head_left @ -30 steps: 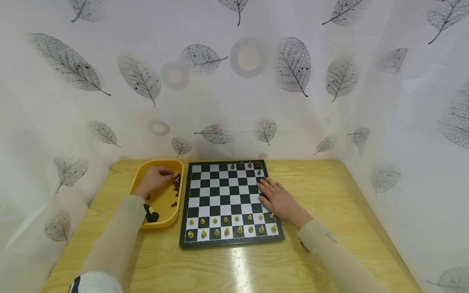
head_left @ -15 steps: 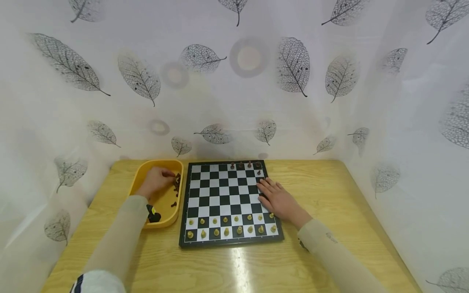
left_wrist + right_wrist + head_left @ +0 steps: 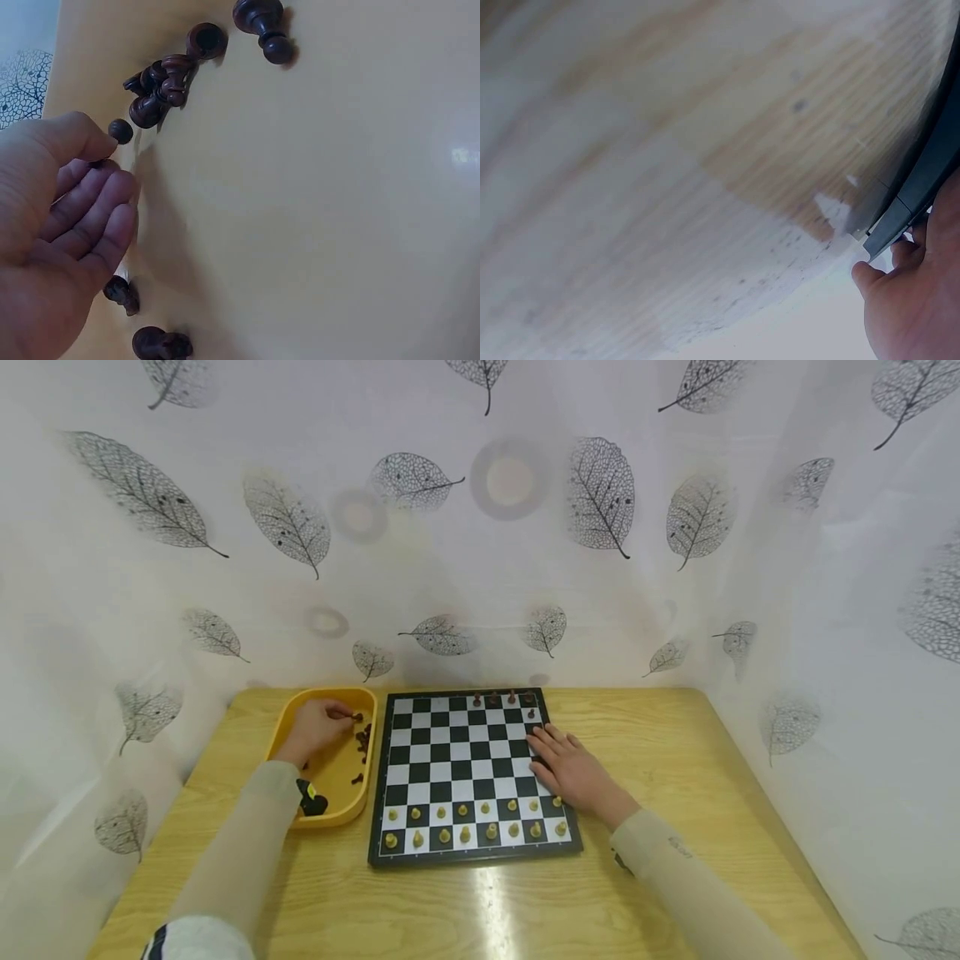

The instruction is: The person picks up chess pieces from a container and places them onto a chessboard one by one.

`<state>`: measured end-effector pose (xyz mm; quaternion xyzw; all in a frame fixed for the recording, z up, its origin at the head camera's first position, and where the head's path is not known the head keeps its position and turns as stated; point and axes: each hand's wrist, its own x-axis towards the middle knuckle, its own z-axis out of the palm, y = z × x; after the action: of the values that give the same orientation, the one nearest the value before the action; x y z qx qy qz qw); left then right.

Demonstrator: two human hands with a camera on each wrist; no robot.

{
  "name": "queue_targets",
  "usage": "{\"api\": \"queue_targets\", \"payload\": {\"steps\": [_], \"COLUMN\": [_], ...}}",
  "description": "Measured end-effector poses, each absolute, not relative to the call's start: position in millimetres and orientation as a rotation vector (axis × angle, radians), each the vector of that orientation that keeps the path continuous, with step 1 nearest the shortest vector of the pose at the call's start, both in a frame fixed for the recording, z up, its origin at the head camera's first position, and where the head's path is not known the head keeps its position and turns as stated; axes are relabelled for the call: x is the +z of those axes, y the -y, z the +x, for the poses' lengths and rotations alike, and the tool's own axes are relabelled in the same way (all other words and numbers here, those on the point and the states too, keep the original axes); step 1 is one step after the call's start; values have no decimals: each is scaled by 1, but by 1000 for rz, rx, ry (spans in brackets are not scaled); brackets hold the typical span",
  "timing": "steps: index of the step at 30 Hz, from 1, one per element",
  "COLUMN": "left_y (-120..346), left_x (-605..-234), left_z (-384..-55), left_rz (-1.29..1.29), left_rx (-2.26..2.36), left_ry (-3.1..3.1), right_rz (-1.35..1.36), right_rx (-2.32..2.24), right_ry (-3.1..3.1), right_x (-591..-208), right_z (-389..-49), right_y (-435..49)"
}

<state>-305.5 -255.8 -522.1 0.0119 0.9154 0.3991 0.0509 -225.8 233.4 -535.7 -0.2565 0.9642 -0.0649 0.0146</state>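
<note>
My left hand (image 3: 311, 729) is inside the yellow tray (image 3: 277, 735), thumb and fingertips pinching a dark brown pawn (image 3: 120, 131). Its round head sticks out past the thumb; the fingers hide most of the rest. Several brown chess pieces (image 3: 174, 79) lie tumbled along the tray wall close to that hand. My right hand (image 3: 577, 772) rests, fingers stretched, on the right edge of the chessboard (image 3: 472, 862). Beyond its fingertips a brown pawn (image 3: 531, 713) stands on the board, in front of a few brown pieces (image 3: 512, 697) in the far right corner.
Two rows of cream-yellow pieces (image 3: 465, 833) stand along the board's near side. A black object with a yellow mark (image 3: 313, 802) lies at the tray's near end. The wooden table (image 3: 637, 727) meets a leaf-patterned curtain (image 3: 465, 568) at the back and sides.
My left hand has shifted slightly within the tray, and a dark piece now shows at its fingertips, apart from the pile. The right hand has stayed on the board's edge.
</note>
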Motion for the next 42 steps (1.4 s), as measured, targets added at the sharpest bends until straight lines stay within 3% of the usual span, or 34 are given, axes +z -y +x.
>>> {"api": "queue_targets", "payload": {"steps": [42], "left_y": [242], "left_x": [-497], "left_z": [-294], "left_rz": [-108], "left_rx": [1343], "left_ry": [-2873], "right_rz": [-828], "right_rx": [-218], "right_ry": [-2999], "right_x": [-529], "right_z": [-223], "right_y": [-233]}}
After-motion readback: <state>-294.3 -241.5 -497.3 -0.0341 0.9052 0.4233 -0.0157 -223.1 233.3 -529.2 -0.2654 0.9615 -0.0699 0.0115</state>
